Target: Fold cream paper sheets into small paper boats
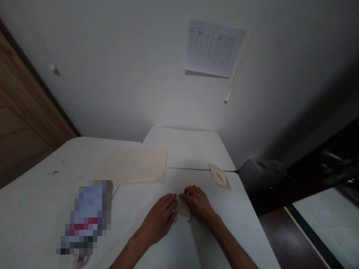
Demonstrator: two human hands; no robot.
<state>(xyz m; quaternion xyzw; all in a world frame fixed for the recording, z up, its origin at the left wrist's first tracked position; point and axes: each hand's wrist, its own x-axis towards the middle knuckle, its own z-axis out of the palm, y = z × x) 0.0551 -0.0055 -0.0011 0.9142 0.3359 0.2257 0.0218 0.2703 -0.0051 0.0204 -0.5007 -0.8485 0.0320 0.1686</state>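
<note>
A small piece of cream paper (183, 212) lies on the white table between my hands, and it looks folded. My left hand (162, 215) has its curled fingers closed on the paper's left edge. With thumb and fingers drawn together, my right hand (198, 201) pinches the paper's upper right side. My fingers cover much of its outline. Off to the right lies another cream folded paper (220, 177) with raised flaps. A stack of lined cream sheets (134, 164) rests beyond my left hand.
At the left on the table (241, 224) is a pixelated, blurred-out item (88, 213). A grey container (260, 173) stands past the right edge. The wall behind carries a printed chart (213, 48) and a thin white strip (238, 74).
</note>
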